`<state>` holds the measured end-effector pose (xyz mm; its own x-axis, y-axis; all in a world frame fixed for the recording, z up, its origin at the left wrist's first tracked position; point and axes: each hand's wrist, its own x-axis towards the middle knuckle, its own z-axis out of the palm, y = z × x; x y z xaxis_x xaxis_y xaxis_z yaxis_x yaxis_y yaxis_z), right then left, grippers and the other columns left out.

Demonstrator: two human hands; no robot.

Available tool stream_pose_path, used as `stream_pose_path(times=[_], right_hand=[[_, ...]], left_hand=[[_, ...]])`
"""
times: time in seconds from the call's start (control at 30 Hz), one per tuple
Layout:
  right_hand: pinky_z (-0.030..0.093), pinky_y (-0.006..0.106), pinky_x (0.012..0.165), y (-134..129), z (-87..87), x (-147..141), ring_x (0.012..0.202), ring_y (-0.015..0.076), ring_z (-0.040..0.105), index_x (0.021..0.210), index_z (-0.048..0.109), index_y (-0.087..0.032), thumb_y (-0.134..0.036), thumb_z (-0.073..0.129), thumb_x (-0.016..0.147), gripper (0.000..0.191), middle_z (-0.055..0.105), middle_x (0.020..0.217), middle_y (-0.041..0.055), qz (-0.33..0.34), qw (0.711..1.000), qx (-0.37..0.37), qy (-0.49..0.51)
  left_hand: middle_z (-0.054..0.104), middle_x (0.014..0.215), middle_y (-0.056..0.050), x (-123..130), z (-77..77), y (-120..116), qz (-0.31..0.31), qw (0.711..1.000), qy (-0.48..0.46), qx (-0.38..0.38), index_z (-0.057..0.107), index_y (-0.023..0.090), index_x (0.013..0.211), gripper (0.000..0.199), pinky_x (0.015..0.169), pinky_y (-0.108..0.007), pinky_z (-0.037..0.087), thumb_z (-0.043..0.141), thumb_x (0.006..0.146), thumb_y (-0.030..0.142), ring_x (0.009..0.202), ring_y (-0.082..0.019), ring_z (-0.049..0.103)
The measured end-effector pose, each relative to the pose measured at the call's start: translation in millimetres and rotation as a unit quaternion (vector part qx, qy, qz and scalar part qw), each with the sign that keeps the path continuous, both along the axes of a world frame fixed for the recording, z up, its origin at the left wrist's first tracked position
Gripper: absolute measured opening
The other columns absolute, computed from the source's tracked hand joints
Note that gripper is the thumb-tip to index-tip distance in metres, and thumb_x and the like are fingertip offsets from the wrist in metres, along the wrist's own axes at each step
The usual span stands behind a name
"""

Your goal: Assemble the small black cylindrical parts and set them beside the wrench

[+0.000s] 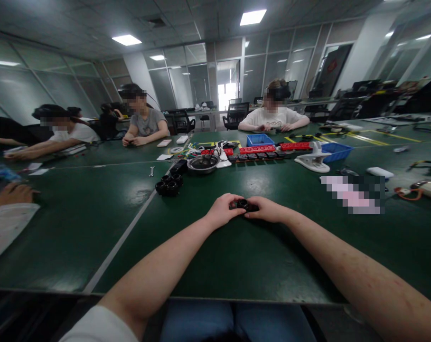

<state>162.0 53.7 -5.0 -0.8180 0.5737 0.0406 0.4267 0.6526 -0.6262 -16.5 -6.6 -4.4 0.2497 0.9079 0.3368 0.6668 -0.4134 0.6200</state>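
A small black round part (242,204) with a ring-shaped top is held just above or on the green table in front of me. My left hand (224,211) grips it from the left, thumb and fingers curled around its side. From the right, my right hand (267,209) closes on the same part, its thumb near the left thumb. The fingers cover much of the part, so its full shape is hidden. Left of my hands stands a cluster of black round cups (169,185), similar in colour.
Behind the cups sit a round metal-rimmed dish (203,164), red strips (257,149), a blue bin (260,140) and a white clamp-like stand (313,159). A small wrench (152,171) lies left. A co-worker's hand (14,194) rests at far left; other people sit across the table.
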Motion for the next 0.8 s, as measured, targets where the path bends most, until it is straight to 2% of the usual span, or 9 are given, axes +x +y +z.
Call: stream_pose_path(times=[0.13,0.27,0.33,0.4,0.47,0.57,0.67,0.73,0.8], right_hand=[[0.034,0.023,0.051,-6,-0.7,-6,0.060,0.0139,0.050,0.078,0.056,-0.016,-0.038,0.061,0.066,0.026,0.055,0.066,-0.0007,-0.084,0.996,0.026,-0.030],[0.036,0.026,0.056,-21,1.0,-19,0.066,0.0189,0.055,0.077,0.056,-0.017,-0.044,0.057,0.069,0.029,0.061,0.075,0.0066,-0.196,0.959,0.169,-0.116],[0.038,0.030,0.063,-27,1.7,-23,0.072,0.0223,0.056,0.079,0.057,-0.016,-0.049,0.052,0.072,0.034,0.062,0.079,0.0103,-0.212,0.940,0.224,-0.144],[0.038,0.033,0.067,-29,1.9,-23,0.076,0.0249,0.056,0.083,0.056,-0.015,-0.054,0.051,0.071,0.042,0.061,0.083,0.0121,-0.211,0.937,0.242,-0.142],[0.039,0.034,0.070,-26,1.8,-19,0.082,0.0254,0.055,0.093,0.055,-0.014,-0.054,0.056,0.068,0.047,0.060,0.090,0.0123,-0.182,0.950,0.229,-0.105],[0.040,0.030,0.072,-16,1.8,-10,0.087,0.0222,0.053,0.104,0.052,-0.015,-0.041,0.062,0.067,0.047,0.057,0.097,0.0097,-0.091,0.984,0.150,-0.034],[0.040,0.028,0.068,-5,2.3,-2,0.079,0.0181,0.054,0.098,0.054,-0.014,-0.030,0.061,0.068,0.034,0.059,0.089,0.0053,-0.020,0.999,0.043,0.003],[0.040,0.026,0.063,-1,2.5,0,0.071,0.0156,0.053,0.092,0.056,-0.014,-0.026,0.059,0.068,0.027,0.058,0.080,0.0023,-0.007,1.000,-0.005,0.008],[0.039,0.024,0.058,0,2.5,0,0.065,0.0141,0.052,0.086,0.056,-0.014,-0.027,0.060,0.067,0.024,0.057,0.073,0.0000,-0.022,1.000,-0.018,0.003]], left_hand=[[0.054,0.082,0.000,6,-2.1,-1,0.042,0.999,-0.016,0.006,0.058,0.018,0.089,0.027,0.065,-0.025,0.043,0.067,0.065,0.027,0.072,-0.014,0.052],[0.053,0.079,0.000,10,-3.8,-2,0.100,0.995,-0.019,0.004,0.056,0.017,0.082,0.028,0.063,-0.025,0.044,0.069,0.062,0.031,0.070,-0.014,0.052],[0.053,0.079,0.000,10,-4.2,-2,0.099,0.995,-0.018,0.008,0.056,0.016,0.083,0.026,0.064,-0.026,0.044,0.068,0.063,0.030,0.071,-0.014,0.052],[0.055,0.081,-0.001,9,-4.0,-2,0.075,0.997,-0.015,0.018,0.056,0.016,0.087,0.026,0.066,-0.026,0.044,0.067,0.065,0.027,0.073,-0.015,0.052],[0.056,0.085,-0.001,7,-3.3,-3,0.048,0.998,-0.006,0.027,0.057,0.017,0.092,0.027,0.069,-0.027,0.044,0.065,0.068,0.024,0.077,-0.015,0.053],[0.058,0.089,-0.002,5,-1.5,-3,0.017,1.000,0.008,0.023,0.056,0.019,0.099,0.029,0.073,-0.028,0.044,0.062,0.071,0.022,0.081,-0.016,0.054],[0.058,0.095,-0.003,4,0.3,-3,-0.007,1.000,0.005,0.010,0.055,0.020,0.104,0.031,0.075,-0.028,0.044,0.060,0.073,0.022,0.086,-0.017,0.054],[0.058,0.096,-0.003,4,0.9,-3,-0.017,1.000,-0.001,0.007,0.054,0.020,0.105,0.032,0.075,-0.027,0.044,0.059,0.074,0.023,0.088,-0.017,0.054],[0.059,0.095,-0.003,4,0.9,-3,-0.020,1.000,-0.005,0.007,0.055,0.020,0.104,0.031,0.075,-0.027,0.044,0.060,0.074,0.023,0.088,-0.017,0.054]])
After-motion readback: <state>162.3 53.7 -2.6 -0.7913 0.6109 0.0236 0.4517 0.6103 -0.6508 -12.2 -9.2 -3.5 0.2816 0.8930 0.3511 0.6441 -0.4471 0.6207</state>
